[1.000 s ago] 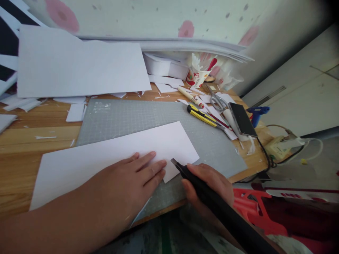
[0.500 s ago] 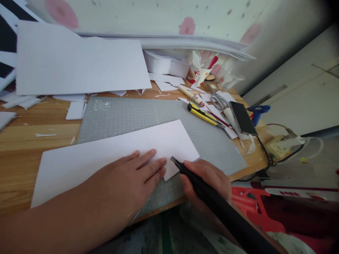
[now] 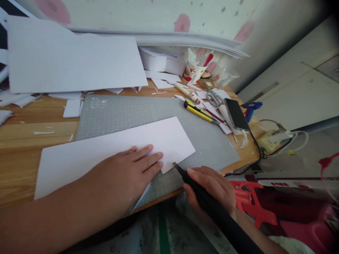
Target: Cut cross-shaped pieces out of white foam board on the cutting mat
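Note:
A long white board point(image 3: 106, 144) lies slanted across the grey cutting mat point(image 3: 127, 107) and the wooden table. My left hand point(image 3: 132, 173) rests flat on it, fingers apart, near its right end. In my right hand point(image 3: 212, 187) is a black pen-shaped cutter point(image 3: 201, 190), its blade tip at the board's lower right edge. Whether the tip touches the board, I cannot tell.
Behind the mat stands a large white board point(image 3: 76, 60). To the right lie a yellow cutter point(image 3: 197, 111), scissors point(image 3: 214, 98), a black phone point(image 3: 236, 113) and a blue glue gun point(image 3: 250, 108). A paper cup point(image 3: 193, 73) holds plastic cutlery.
The black cutter's tip has moved from above the board's surface to its lower right edge. My left hand stays flat on the board. The whole view has shifted slightly.

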{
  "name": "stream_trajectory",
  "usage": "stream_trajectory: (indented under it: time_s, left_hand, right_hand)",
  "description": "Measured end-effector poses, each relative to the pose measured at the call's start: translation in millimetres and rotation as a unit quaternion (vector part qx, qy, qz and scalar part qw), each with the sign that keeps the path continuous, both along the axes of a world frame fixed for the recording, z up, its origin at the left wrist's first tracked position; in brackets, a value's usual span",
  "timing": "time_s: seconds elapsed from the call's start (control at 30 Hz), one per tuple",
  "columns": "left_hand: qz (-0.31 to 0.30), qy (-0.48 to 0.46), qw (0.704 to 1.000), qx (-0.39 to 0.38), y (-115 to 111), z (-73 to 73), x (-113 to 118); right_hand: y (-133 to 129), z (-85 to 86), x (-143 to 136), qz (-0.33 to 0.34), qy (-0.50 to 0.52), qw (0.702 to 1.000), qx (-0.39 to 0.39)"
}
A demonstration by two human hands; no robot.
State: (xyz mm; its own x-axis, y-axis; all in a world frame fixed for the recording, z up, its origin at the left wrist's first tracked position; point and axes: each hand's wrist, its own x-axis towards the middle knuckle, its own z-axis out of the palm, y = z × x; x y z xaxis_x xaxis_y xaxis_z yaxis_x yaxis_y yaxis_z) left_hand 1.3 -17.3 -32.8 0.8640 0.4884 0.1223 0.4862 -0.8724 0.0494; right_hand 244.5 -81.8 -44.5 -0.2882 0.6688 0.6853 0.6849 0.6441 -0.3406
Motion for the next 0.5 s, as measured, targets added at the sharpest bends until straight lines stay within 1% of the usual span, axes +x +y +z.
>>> stream_trajectory:
  time_s: [0.2,0.27,0.33,0.43,0.5]
  left_hand:
    - [-0.017,-0.011,0.999,0.046,1,0.0,-1]
    - [-0.024,-0.016,0.998,0.056,1,0.2,-1]
    - [-0.027,-0.019,0.998,0.060,1,0.7,0]
    - [-0.025,-0.019,0.998,0.060,1,1.6,0]
    - [-0.021,-0.020,0.997,0.066,1,2.1,1]
  right_hand:
    - [-12,-9.2,1,-0.023,0.018,0.999,0.022]
    - [-14,-7.3,4,-0.017,0.028,0.999,0.014]
    - [-14,-1.7,7,-0.011,0.029,1.000,-0.005]
    - [-9,5.2,8,-0.068,0.047,0.996,-0.019]
    - [-1,4.0,6,-0.086,0.057,0.994,-0.022]
